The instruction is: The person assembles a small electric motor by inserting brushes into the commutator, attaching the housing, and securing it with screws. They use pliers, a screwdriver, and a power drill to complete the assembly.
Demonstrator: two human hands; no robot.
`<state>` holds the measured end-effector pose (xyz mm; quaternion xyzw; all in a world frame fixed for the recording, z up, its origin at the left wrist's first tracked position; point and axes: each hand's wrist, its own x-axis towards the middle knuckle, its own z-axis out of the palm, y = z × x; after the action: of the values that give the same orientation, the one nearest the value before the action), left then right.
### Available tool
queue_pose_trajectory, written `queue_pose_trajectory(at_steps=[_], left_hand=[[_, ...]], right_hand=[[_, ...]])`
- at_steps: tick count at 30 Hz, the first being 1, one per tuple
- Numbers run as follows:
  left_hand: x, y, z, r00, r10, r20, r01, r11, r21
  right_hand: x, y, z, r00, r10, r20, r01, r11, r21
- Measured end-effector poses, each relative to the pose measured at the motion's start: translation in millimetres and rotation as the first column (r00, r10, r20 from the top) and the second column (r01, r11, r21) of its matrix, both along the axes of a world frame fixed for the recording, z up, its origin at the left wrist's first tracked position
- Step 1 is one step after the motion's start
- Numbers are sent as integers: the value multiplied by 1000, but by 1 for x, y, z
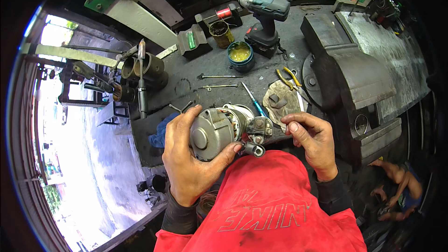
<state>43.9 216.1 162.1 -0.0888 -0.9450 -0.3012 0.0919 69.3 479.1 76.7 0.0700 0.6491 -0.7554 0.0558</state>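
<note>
One Motor Unit (pixel 207 135) Held at the Near Edge of the Tabletop (pixel 214 99)

I support the motor unit in my left hand (pixel 186 161). The fingers are spread wide around its rounded grey housing, with the thumb along the lower side. The bolted end piece (pixel 259 129) faces right, toward my right hand (pixel 315 142). There, thumb and forefinger are drawn narrow, tips close together, just beside the end piece; I cannot tell whether a small part sits between them.

Beyond the motor unit, a blue-handled screwdriver (pixel 259 108) lies just beside a soiled cloth (pixel 280 88). Dark curved pieces (pixel 278 101) rest on the cloth. Yellow-handled pliers (pixel 283 78) lie at its far edge. Two slim metal rods (pixel 221 76) lie left of the screwdriver. Farther back, a dark pot (pixel 240 65) holds yellow paste, between a rusty can (pixel 223 42) and a cordless driver (pixel 266 25). A heavy vise (pixel 350 74) occupies the right side.
</note>
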Motion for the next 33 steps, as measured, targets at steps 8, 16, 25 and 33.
queue_pose_trajectory(at_steps=[8,16,25,33], left_hand=[[2,16,2,998,56,35,-51,992,-112],[2,2,19,974,-6,225,38,990,-137],[-10,4,20,938,61,340,-34,996,-85],[-10,7,15,934,91,347,-70,995,-72]], right_hand=[[-18,5,-8,997,81,8,-81,997,-10],[-25,9,-14,989,141,45,-140,990,-24],[-35,25,-26,992,127,20,-128,991,41],[-42,20,-43,987,127,101,-124,992,-37]])
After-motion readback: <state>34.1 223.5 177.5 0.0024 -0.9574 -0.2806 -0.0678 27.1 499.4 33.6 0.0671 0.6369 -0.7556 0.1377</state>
